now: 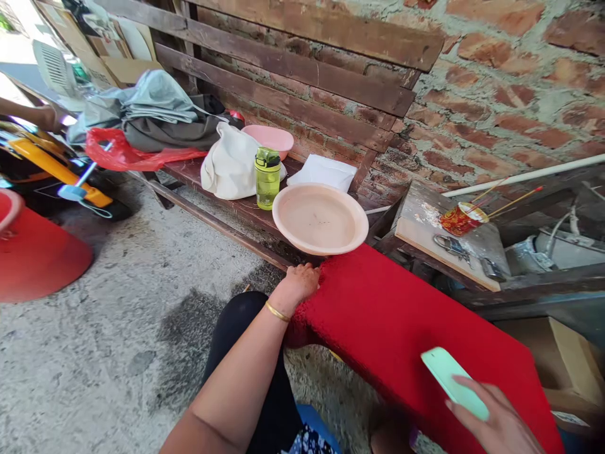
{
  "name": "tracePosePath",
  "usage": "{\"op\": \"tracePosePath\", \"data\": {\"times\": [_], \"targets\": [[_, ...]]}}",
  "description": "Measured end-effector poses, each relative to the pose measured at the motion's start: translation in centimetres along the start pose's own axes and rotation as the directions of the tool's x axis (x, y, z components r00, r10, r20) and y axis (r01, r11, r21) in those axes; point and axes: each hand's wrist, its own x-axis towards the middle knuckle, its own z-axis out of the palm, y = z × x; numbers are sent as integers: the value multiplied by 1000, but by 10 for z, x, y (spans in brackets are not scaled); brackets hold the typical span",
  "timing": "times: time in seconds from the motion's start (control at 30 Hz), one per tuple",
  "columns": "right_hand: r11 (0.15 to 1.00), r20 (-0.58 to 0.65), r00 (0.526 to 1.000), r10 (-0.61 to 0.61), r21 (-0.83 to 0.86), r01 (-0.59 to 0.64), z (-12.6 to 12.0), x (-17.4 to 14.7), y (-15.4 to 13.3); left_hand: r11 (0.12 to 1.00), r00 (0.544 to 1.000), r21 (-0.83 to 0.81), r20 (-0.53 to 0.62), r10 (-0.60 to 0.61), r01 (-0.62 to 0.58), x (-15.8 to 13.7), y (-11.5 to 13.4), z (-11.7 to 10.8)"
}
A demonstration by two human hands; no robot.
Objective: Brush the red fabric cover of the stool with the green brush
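A long red, fuzzy-edged cloth (392,302) lies over a bench-like support in front of me. My left hand (302,282), with a gold bangle at the wrist, is palm down at its near left corner, fingers closed over the edge. Just beyond those fingers stands a pale pink basin (321,217) of cloudy water with dark specks. At the lower right my right hand (496,413) grips a mint-green, flat, rounded oblong object (456,381) above the cloth. Its underside is hidden, so its kind is unclear.
Beside the basin are a green bottle (267,180), a white bag (227,162) and a pink bowl (271,139) on a wooden bench. To the right, a board (454,236) bears a red cup (460,217) with sticks. A red bucket (42,258) stands left; a cardboard box (562,359) lies right.
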Motion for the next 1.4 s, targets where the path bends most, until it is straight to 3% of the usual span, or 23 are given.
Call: {"op": "tracePosePath", "data": {"times": [0.17, 0.23, 0.3, 0.37, 0.43, 0.57, 0.67, 0.73, 0.77, 0.83, 0.93, 1.03, 1.1, 1.2, 1.3, 1.4], "targets": [[967, 87, 963, -255, 0, 256, 43, 39, -163, 999, 999, 21, -23, 30, -29, 6, -3, 5], [939, 113, 934, -340, -7, 343, 63, 50, -204, 999, 999, 31, -30, 37, -36, 8, -4, 8], [926, 139, 918, -371, -13, 376, 76, 57, -222, 998, 998, 39, -41, 43, -41, 10, -5, 10], [938, 150, 928, -340, -18, 346, 79, 61, -215, 998, 998, 41, -50, 48, -46, 10, -5, 11], [968, 154, 957, -247, 5, 249, 72, 58, -183, 998, 997, 41, -52, 50, -47, 10, -4, 11], [996, 96, 992, 85, 21, -87, 36, 37, -68, 997, 998, 44, -34, 57, -55, 9, -1, 10], [953, -27, 954, 297, -58, -299, 5, 14, 15, 997, 998, 42, -21, 64, -63, 9, 1, 8], [933, -97, 934, 343, -80, -351, -8, 1, 41, 997, 998, 46, -7, 56, -56, 8, 3, 7], [933, -115, 932, 344, -74, -353, -10, -5, 40, 998, 999, 48, 3, 50, -50, 7, 4, 7], [959, -99, 956, 278, -22, -281, -6, -11, 12, 998, 999, 48, 25, 40, -41, 6, 5, 6], [995, 26, 999, 37, 88, -39, 16, -11, -73, 998, 999, 54, 25, 42, -43, 6, 9, 8], [981, 183, 967, -176, 109, 158, 41, -8, -154, 995, 997, 67, 35, 66, -68, 10, 11, 13], [972, 246, 941, -234, 67, 224, 50, -6, -178, 994, 995, 71, 53, 83, -86, 13, 12, 16], [980, 276, 942, -193, 12, 197, 44, -9, -154, 992, 994, 80, 61, 88, -93, 15, 14, 17], [999, 256, 966, -17, -30, 26, 16, -23, -78, 992, 995, 91, 44, 85, -89, 11, 17, 15], [974, 144, 975, 171, -173, -145, -18, -39, -1, 992, 996, 92, 27, 80, -83, 7, 18, 14]]}}
